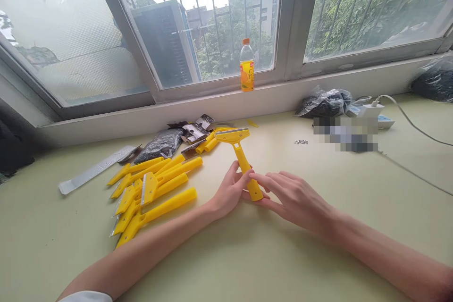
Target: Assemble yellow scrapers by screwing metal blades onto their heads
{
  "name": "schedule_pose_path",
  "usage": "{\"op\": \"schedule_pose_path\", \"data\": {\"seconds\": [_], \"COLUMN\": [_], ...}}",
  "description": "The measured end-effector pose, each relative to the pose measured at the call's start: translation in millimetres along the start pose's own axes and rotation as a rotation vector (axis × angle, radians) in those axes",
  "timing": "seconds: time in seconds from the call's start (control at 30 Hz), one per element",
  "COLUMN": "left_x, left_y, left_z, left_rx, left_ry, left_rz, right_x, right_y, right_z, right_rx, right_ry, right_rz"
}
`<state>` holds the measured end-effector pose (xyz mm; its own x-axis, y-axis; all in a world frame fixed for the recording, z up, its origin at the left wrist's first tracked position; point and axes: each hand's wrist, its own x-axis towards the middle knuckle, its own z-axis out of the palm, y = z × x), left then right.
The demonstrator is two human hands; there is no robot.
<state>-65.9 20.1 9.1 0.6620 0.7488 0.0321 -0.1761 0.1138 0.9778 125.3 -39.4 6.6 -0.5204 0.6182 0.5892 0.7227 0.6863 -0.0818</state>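
A yellow scraper with a metal blade along its wide head stands tilted in front of me, head up and away. My left hand is closed round its handle, the thumb lying across the front. From the other side my right hand pinches the lower end of the same handle between fingers and thumb. Left of my hands lies a pile of several yellow scrapers, their blades mostly pointing left; my left forearm passes close in front of it.
Behind the pile sit a black-filled plastic bag, printed cards and more yellow handles. A silvery strip lies at left. Small metal bits, another bag and a cabled power strip are at right. An orange drink bottle stands on the sill.
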Motion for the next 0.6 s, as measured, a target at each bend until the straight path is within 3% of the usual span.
{"op": "schedule_pose_path", "data": {"seconds": [0.37, 0.6], "left_x": [-0.2, 0.7], "left_y": [0.5, -0.9], "left_z": [0.3, 0.7], "left_rx": [0.012, -0.025], "left_ry": [0.057, 0.067], "left_rz": [-0.006, -0.023], "right_x": [2.5, 6.2], "right_y": [1.3, -7.3], "right_z": [1.7, -4.2], "right_rx": [-0.157, -0.068], "right_ry": [0.042, -0.032], "right_rz": [-0.080, -0.109]}}
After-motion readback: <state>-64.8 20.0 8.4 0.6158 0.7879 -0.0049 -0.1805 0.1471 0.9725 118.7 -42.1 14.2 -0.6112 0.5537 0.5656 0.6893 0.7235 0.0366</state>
